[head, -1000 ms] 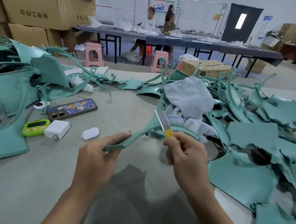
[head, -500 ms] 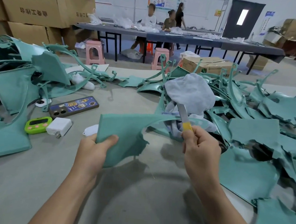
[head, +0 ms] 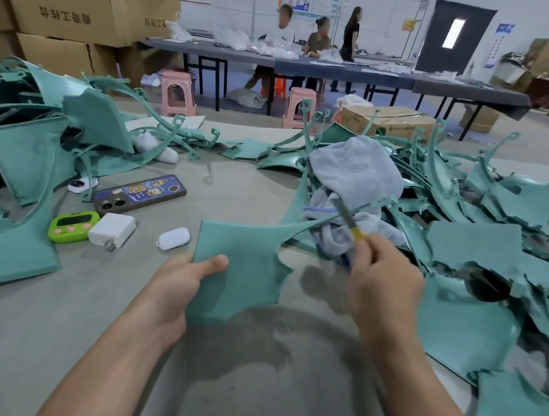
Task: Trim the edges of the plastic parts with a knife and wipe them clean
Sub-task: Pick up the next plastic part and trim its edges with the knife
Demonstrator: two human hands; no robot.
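Over the table (head: 213, 387) my left hand (head: 177, 285) pinches the flat teal plastic panel (head: 244, 255); its long arm runs up-right to the yellow-handled knife (head: 349, 221) gripped by my right hand (head: 384, 277).

Location: factory finishing floor | grey worktable (head: 251, 185) heaped with teal moulded plastic parts (head: 476, 242) | printed cardboard cartons (head: 64, 6) stacked at left | workers (head: 318, 39) at a long dark bench (head: 348, 71) strewn with clear bags | pink plastic stools (head: 178, 94) | process charts (head: 308, 3) posted on the white rear wall
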